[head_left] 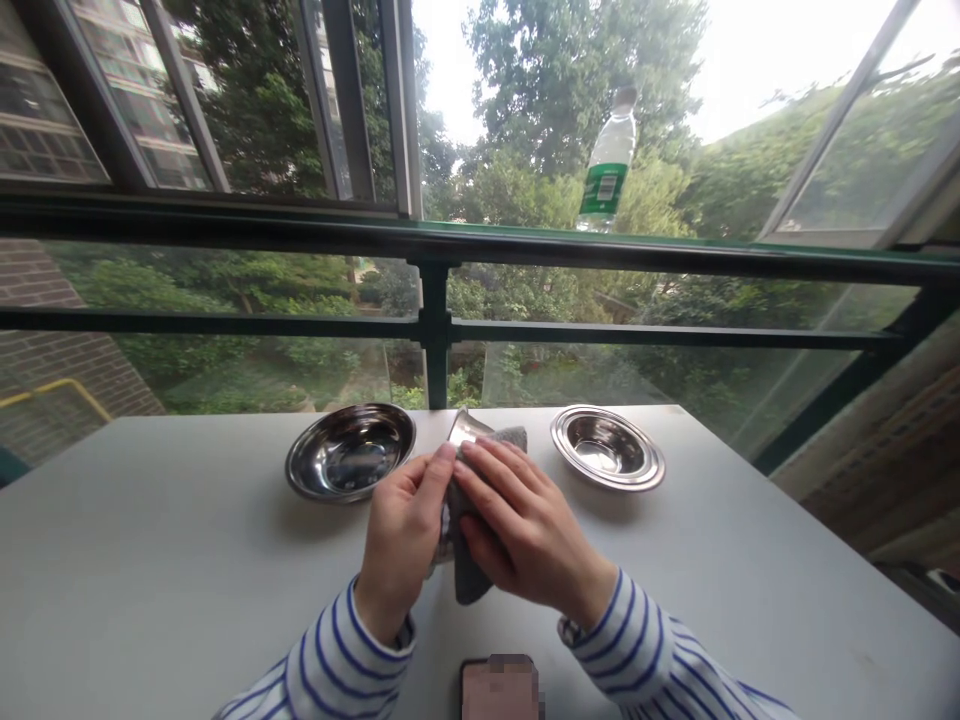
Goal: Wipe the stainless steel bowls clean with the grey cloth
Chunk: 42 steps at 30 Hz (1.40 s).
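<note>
Both hands meet above the middle of the white table (225,540). My left hand (405,530) is closed on a shiny metal bowl (466,428), tilted up on its side and mostly hidden by the hands and cloth. A grey cloth (472,582) lies under my right hand (525,520), whose bent fingers press it against the bowl. Left of the hands stands a wide metal bowl (349,455) with a dark, reflecting inside. To the right sits another metal bowl (607,448) with a broad rim; its rim shows several rings, so bowls may be stacked there.
A phone (500,688), partly blurred, lies at the near edge below the hands. Behind the table runs a dark green railing (435,320) with glass panels. A clear plastic bottle (606,165) with a green label stands on the ledge above the railing.
</note>
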Available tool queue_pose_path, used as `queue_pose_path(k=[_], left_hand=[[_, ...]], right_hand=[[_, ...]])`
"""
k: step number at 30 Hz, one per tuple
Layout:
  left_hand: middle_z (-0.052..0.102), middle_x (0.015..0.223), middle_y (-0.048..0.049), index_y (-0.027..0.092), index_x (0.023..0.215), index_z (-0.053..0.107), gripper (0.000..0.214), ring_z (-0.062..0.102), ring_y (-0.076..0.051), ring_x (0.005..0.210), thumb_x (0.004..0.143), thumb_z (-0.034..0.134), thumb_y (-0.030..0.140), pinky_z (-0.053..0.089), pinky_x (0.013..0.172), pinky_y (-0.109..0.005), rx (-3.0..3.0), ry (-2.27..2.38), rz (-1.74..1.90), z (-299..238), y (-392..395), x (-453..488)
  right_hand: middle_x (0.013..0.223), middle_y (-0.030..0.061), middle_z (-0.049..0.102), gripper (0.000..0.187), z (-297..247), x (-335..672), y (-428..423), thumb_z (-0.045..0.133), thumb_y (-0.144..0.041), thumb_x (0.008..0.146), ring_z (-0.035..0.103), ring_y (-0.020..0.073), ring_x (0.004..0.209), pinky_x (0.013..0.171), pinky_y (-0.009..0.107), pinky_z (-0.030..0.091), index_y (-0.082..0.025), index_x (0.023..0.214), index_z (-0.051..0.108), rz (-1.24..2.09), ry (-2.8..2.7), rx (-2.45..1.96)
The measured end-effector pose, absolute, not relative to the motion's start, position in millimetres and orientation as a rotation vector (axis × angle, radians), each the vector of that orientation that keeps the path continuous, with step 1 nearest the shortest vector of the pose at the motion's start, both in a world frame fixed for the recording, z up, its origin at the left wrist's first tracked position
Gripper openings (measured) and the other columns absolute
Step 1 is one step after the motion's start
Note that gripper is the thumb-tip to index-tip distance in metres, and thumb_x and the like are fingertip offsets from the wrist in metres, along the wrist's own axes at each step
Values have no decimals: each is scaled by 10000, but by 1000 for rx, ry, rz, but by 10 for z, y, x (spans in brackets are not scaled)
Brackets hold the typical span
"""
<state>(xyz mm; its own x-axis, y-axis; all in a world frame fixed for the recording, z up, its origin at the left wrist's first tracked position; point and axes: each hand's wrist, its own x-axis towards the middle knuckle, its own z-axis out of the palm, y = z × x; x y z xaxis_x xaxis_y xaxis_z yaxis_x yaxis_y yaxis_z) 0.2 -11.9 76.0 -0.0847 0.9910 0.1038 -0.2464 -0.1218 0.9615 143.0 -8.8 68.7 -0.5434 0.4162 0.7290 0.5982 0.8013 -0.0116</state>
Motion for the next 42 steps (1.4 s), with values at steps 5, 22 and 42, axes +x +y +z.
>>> queue_pose_path(k=[5,22,42], left_hand=[[577,583,1,153,685,623,297,514,-116,528,768,582,435,420,499,-207,1135,1075,1421,671,-160,19],[509,550,32,159,604,542,349,431,-78,484,785,554,457,378,433,-176,1204,1164,1491,706,-137,25],[424,546,45,172,599,480,345,365,-76,507,831,495,426,323,442,-170,1328,1195,1448,726,-162,29]], right_hand=[[1280,145,518,398,719,1538,2,374,-240,908,458,223,1205,1005,404,416,-105,1268,476,-47,-2023,-991],[1268,167,524,389,603,1437,-42,416,-194,877,460,242,1200,988,422,429,-81,1238,505,-123,-1989,-919],[1249,123,550,386,663,1459,-49,437,-240,866,476,252,1165,957,449,428,-136,1227,526,-171,-2050,-876]])
